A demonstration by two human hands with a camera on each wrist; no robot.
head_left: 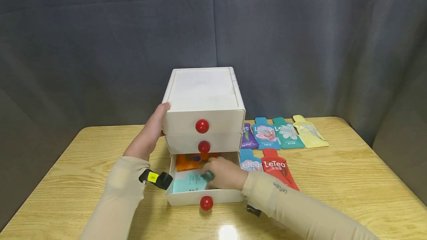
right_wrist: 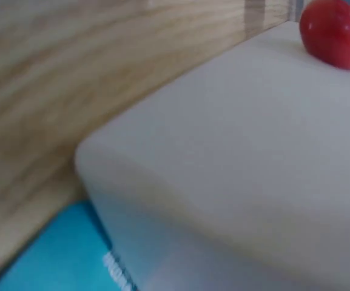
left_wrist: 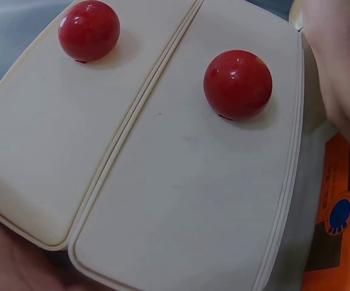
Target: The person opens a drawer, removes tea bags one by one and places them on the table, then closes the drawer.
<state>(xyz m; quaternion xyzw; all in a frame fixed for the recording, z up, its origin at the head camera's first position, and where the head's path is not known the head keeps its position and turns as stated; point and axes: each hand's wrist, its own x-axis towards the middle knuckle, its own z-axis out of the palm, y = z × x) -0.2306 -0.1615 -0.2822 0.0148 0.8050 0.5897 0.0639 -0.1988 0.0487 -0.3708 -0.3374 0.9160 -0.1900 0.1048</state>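
Note:
A small white drawer cabinet (head_left: 205, 88) has three drawers with red round knobs; the bottom drawer (head_left: 186, 197) is pulled out. My left hand (head_left: 150, 130) rests against the cabinet's left side, thumb at the top front corner. My right hand (head_left: 225, 173) reaches into the bottom drawer, with a dark green rounded thing (head_left: 208, 176) between thumb and fingers; its kind is hard to tell. Beneath that hand lies a light teal packet (head_left: 188, 182). Behind it in the drawer is an orange packet (head_left: 185, 161) with a blue round mark, also visible in the left wrist view.
Right of the cabinet, LeTea pouches lie in two rows: purple (head_left: 248, 138), blue (head_left: 266, 135), green (head_left: 287, 133) and yellow (head_left: 310, 132) behind, light blue (head_left: 250, 162) and red (head_left: 278, 167) in front. A grey curtain (head_left: 133, 47) hangs behind the wooden table (head_left: 83, 173).

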